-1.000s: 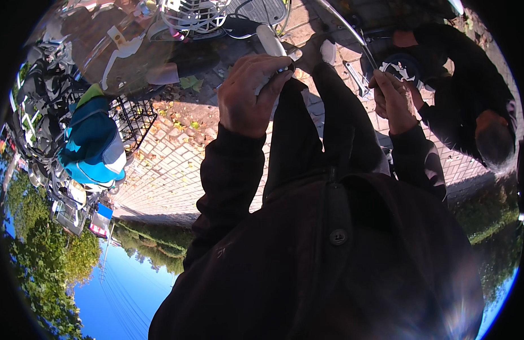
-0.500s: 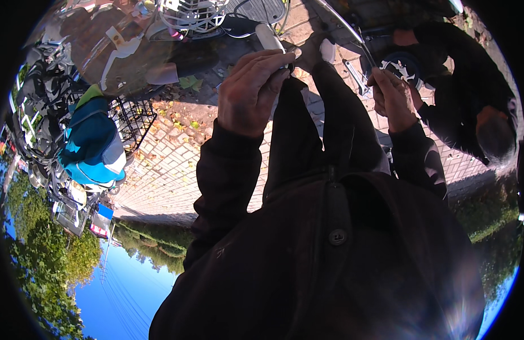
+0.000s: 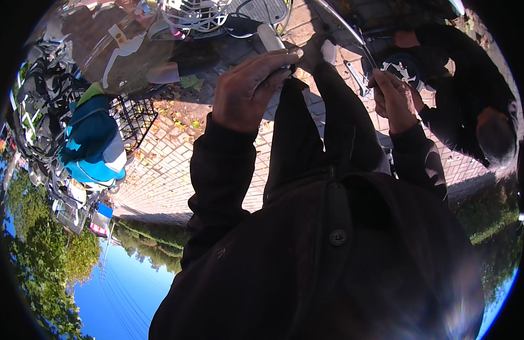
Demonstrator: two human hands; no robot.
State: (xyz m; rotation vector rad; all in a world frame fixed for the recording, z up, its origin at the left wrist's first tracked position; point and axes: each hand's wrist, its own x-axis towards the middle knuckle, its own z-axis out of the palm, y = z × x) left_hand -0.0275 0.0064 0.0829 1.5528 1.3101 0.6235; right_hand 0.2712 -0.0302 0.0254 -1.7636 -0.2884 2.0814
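Since the earlier frame, the left hand (image 3: 245,88) has moved slightly to the left with its sleeve, while the right hand (image 3: 393,99) stays almost in place. The left fingers are bent toward the thumb, with a small dark thing (image 3: 292,69) at their tips; I cannot tell whether they grip it. The right hand is closed on the lower end of a thin metal bar (image 3: 352,33), which slants up and leftward. Beside it a person in dark clothes (image 3: 463,96) bends near a wheel (image 3: 406,68). Farther to the left, a teal cover (image 3: 89,141) is beside a black wire basket (image 3: 138,116).
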